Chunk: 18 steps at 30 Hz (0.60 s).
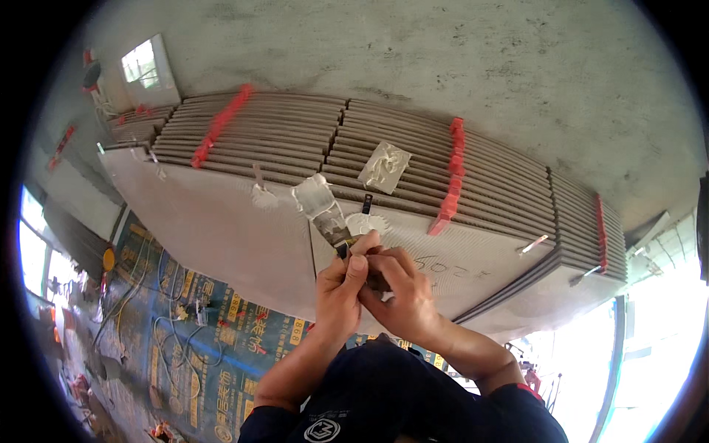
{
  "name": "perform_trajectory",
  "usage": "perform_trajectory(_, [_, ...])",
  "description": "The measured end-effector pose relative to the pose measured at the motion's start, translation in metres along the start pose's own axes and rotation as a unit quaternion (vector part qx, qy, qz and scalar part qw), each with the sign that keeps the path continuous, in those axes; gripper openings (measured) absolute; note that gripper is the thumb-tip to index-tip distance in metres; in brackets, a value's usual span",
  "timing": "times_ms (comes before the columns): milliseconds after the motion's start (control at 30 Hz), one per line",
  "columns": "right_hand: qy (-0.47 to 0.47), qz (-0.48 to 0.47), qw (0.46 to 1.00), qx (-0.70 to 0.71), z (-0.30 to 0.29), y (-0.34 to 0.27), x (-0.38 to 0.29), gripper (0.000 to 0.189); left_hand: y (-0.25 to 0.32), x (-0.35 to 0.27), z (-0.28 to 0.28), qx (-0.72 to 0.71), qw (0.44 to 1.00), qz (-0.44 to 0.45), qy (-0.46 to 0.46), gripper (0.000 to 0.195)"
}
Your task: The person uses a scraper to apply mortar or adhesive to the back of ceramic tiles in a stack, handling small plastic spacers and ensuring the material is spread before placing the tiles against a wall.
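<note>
My left hand (342, 288) is closed around the handle end of a putty knife (327, 213), whose wide blade is coated with pale paste and points up and left. Close against it is my right hand (401, 288), its fingers bent and its thumb and fingertips near the left thumb; whether it holds anything small is hidden. Beyond the hands, a piece of board (386, 167) smeared with pale paste rests on the edges of a leaning row of large panels (260, 133). A round patch of paste (368, 222) with a black-handled tool (367, 204) lies just past my fingers.
Red strips (455, 171) cross the panel edges. The front panel (221, 221) bears paste and another small tool (258, 176). Light-coloured tools (533, 245) sit at the right. A rough plastered wall (388, 55) rises behind. Cables (166, 338) lie on the printed floor covering (249, 332) at lower left.
</note>
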State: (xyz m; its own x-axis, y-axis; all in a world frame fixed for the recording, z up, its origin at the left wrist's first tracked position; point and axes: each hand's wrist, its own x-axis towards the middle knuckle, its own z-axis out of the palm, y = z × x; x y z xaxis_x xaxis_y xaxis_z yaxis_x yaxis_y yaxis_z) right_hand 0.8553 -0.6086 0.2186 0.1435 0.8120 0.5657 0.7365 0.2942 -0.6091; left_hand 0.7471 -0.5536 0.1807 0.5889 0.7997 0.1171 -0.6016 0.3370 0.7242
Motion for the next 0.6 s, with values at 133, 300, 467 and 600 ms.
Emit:
perform_trajectory(133, [-0.029, 0.03, 0.999, 0.01, 0.013, -0.004, 0.009, 0.023, 0.005, 0.002, -0.015, 0.05, 0.999, 0.015, 0.007, 0.049])
perform_trajectory(300, [0.008, 0.245, 0.965, 0.09, -0.013, 0.01, 0.035, 0.012, 0.032, 0.016, -0.037, 0.199, 0.977, 0.073, 0.023, 0.052])
perform_trajectory(467, [-0.007, 0.16, 0.972, -0.175, -0.047, 0.059, 0.093, 0.017, 0.067, 0.092, -0.053, 0.594, 0.776, 0.192, 0.089, 0.032])
perform_trajectory(600, [-0.038, 0.169, 0.958, -0.229, -0.039, 0.099, 0.111, 0.013, 0.067, 0.138, -0.056, 0.692, 0.704, 0.143, 0.073, 0.033])
